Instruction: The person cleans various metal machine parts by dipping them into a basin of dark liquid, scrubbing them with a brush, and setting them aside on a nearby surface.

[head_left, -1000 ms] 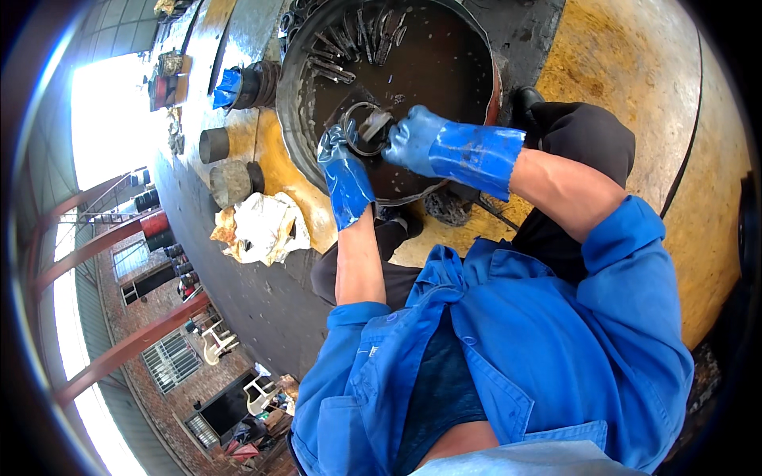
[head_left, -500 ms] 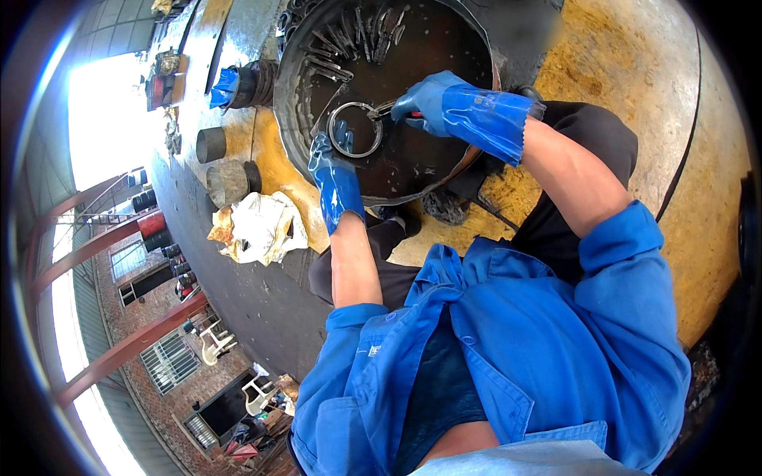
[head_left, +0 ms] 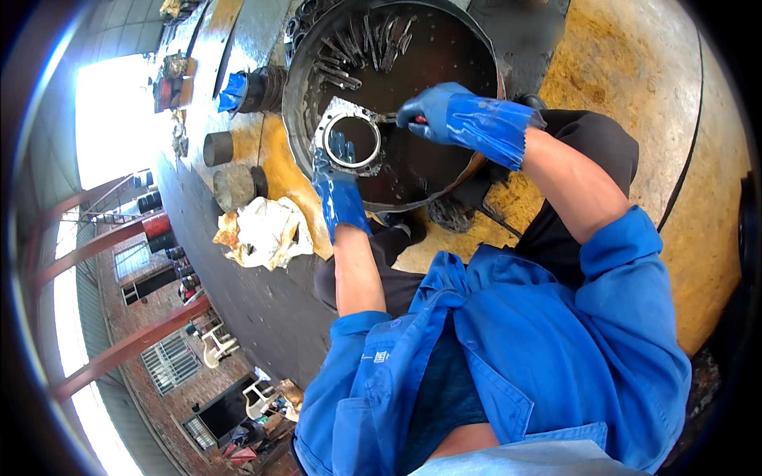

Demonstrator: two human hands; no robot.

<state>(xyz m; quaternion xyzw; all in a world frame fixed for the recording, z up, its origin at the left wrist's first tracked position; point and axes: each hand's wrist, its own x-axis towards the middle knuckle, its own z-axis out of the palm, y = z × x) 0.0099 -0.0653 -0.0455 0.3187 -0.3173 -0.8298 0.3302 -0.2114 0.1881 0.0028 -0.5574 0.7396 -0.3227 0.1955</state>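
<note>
A flat metal plate with a large round hole (head_left: 343,106) is held over the left part of a wide round basin of dark liquid (head_left: 292,115). My left hand (head_left: 336,186), in a long blue rubber glove, is closed on the plate's near side, and its fingers show through the hole. In a matching glove, my right hand (head_left: 436,113) is closed around a red-handled tool (head_left: 420,120). The tool's end reaches the plate's right edge; its kind is mostly hidden by the glove. Several dark, narrow metal pieces (head_left: 373,46) lie fanned out at the basin's far side.
Left of the basin are a crumpled whitish cloth (head_left: 266,232), two short cylinders, one dark (head_left: 218,148) and one greyish (head_left: 235,187), and a ribbed dark cylinder (head_left: 272,87) with blue material at its end. A dark tangled wad (head_left: 449,214) lies by the basin's near edge.
The metal plate has turned to show its broad face instead of mostly the ring's edge. My right hand has shifted slightly right and down, still on the tool.
</note>
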